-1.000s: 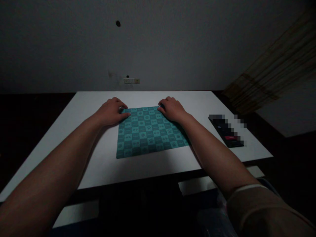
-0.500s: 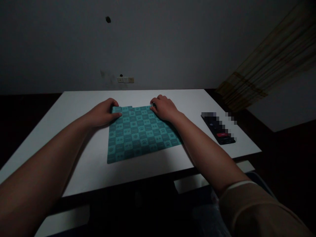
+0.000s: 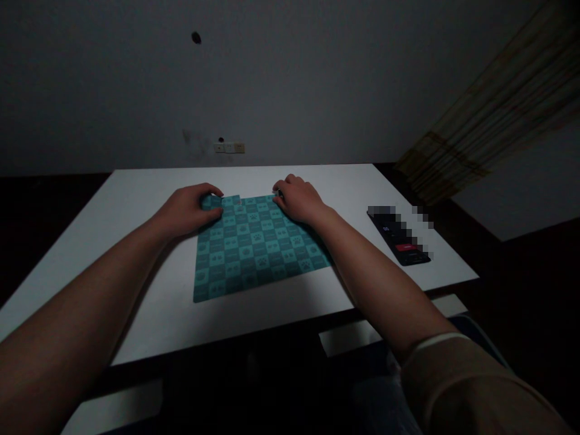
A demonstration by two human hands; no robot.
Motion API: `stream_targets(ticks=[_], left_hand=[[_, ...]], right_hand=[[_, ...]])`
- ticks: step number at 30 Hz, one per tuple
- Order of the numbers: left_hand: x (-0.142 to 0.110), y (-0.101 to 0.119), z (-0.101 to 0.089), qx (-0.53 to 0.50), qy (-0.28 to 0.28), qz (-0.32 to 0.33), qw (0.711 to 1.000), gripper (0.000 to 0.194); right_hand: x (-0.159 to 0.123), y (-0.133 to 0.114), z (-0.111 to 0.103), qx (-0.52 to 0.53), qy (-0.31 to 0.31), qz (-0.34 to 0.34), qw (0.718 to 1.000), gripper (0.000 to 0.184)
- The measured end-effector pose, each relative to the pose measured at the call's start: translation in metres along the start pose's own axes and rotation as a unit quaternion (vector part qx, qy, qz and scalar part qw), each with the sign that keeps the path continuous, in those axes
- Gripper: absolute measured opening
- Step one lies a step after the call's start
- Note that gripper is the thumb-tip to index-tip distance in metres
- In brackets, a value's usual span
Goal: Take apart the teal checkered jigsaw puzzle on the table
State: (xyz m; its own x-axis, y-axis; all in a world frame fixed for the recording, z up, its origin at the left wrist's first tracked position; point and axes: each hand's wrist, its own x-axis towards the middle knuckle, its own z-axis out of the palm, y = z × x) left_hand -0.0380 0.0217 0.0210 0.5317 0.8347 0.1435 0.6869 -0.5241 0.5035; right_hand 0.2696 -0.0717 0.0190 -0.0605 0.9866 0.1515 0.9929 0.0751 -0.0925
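Observation:
A teal cloth with a checked paw-print pattern [image 3: 254,254] lies flat on the white table [image 3: 149,296]. My left hand [image 3: 190,211] pinches its far left corner, which curls up a little between the fingers. My right hand [image 3: 296,202] sits at the far right corner with its fingers curled onto the edge. A small dark spot shows under those fingers, too small to name. The near edge of the cloth lies free, and my forearms pass on either side of it.
A black flat object with a red label [image 3: 399,241], partly pixelated, lies at the table's right side. Behind the table are a wall with a socket strip [image 3: 229,147] and a hanging brownish curtain [image 3: 471,127]. A beige sleeve [image 3: 471,386] shows lower right.
The view has shifted slightly left, so the table sits lower left in the frame. Both hands stay at the far corners, and the cloth's far edge now looks more bunched under the left fingers.

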Motion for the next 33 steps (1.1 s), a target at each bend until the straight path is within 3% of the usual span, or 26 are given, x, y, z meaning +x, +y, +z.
stream_targets(ticks=[8,11,14,17,21,28,33], left_hand=[[-0.002,0.007,0.005,-0.185,0.021,-0.075,0.980,0.040],[-0.002,0.010,0.008,-0.225,0.035,-0.090,0.970,0.052],[-0.002,0.010,0.015,-0.190,0.010,-0.056,0.980,0.066],[-0.001,0.009,0.021,-0.081,-0.002,0.019,0.996,0.059],[-0.002,0.010,0.023,0.015,0.003,0.087,0.996,0.057],[-0.002,0.006,0.023,-0.049,-0.024,0.079,0.995,0.063],[0.000,0.003,0.029,-0.105,0.001,0.100,0.989,0.059]], right_hand=[[0.000,0.000,0.000,-0.002,-0.007,0.000,1.000,0.036],[0.000,0.000,0.000,-0.003,-0.007,-0.003,1.000,0.036],[0.000,-0.001,0.001,-0.001,-0.001,-0.006,1.000,0.036],[0.000,0.000,0.002,-0.005,-0.001,-0.007,1.000,0.037],[0.002,0.001,0.005,-0.007,-0.002,-0.008,1.000,0.036],[0.001,0.003,0.006,0.010,-0.009,-0.011,1.000,0.035],[0.001,0.002,0.005,-0.007,-0.009,-0.010,1.000,0.036]])
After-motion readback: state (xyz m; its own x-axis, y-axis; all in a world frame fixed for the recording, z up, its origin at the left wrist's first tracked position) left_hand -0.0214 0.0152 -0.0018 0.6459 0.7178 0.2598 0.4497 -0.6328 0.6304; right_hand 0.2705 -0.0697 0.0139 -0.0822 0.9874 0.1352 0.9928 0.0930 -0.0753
